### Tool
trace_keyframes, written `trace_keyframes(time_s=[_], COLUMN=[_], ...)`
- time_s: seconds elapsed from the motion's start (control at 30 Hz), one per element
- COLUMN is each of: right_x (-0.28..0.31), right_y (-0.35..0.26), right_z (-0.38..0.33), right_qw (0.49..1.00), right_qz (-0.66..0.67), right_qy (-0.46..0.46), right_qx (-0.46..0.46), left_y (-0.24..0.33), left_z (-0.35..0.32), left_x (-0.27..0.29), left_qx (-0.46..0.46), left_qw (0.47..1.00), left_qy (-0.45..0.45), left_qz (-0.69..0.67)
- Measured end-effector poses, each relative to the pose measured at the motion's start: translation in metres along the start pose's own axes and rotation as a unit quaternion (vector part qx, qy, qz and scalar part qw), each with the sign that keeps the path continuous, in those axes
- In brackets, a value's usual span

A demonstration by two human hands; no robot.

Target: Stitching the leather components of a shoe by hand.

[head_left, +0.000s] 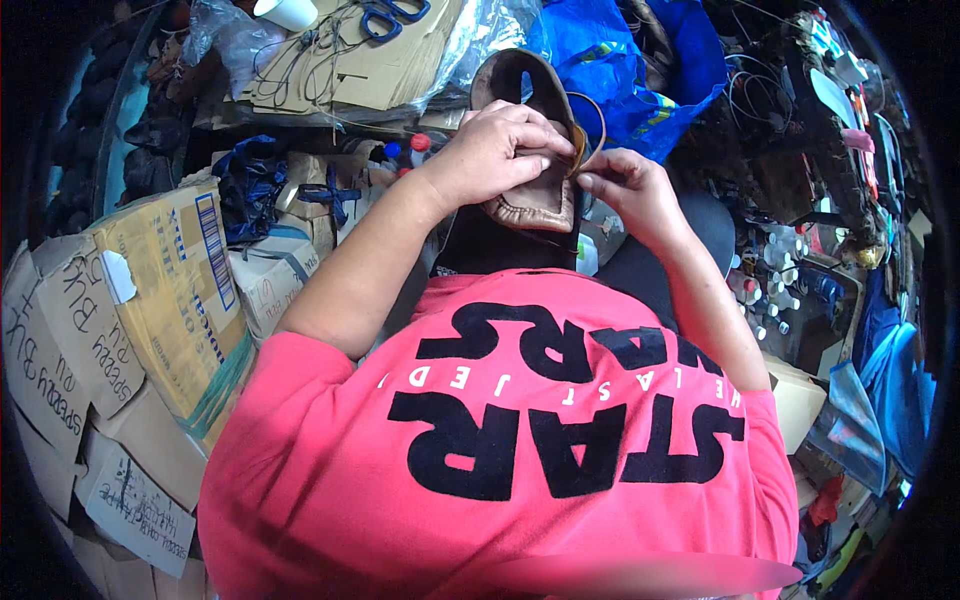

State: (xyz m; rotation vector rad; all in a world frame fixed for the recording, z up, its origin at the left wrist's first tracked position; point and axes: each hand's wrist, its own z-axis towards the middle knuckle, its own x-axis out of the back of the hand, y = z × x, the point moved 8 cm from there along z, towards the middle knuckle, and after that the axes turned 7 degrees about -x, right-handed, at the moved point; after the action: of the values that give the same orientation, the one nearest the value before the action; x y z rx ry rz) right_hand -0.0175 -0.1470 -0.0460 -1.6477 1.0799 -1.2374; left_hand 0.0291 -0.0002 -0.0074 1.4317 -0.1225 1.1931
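Leftward of shoe (547,200), boxes (165,280) (bottles (778,284) rightward)

Brown cardboard (395,78) carries blue scissors (368,24) and cord (318,48).

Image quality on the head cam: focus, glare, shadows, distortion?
Head view: left hand, right hand and brown leather piece read fairly sharp; bright glare on clear plastic at top centre; pink shirt shaded toward lower left; blurred pink smear along the bottom edge; strong fisheye, corners black, left-edge shelf too dim for detail.
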Motion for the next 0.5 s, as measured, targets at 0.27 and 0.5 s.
trace_keyframes(time_s=[0.27,0.5], right_x=[-0.004,0.005], right_y=[0.006,-0.021], right_z=[0.001,-0.015], right_qw=[0.999,0.998], right_qz=[0.026,0.022], right_qy=[0.019,0.024], right_qx=[-0.026,0.049], left_y=[0.002,0.013], left_z=[0.012,0.009], left_x=[-0.004,-0.003], left_qx=[0.038,0.021], left_qw=[0.998,0.992], left_qy=[0.026,0.109], left_qz=[-0.037,0.059])
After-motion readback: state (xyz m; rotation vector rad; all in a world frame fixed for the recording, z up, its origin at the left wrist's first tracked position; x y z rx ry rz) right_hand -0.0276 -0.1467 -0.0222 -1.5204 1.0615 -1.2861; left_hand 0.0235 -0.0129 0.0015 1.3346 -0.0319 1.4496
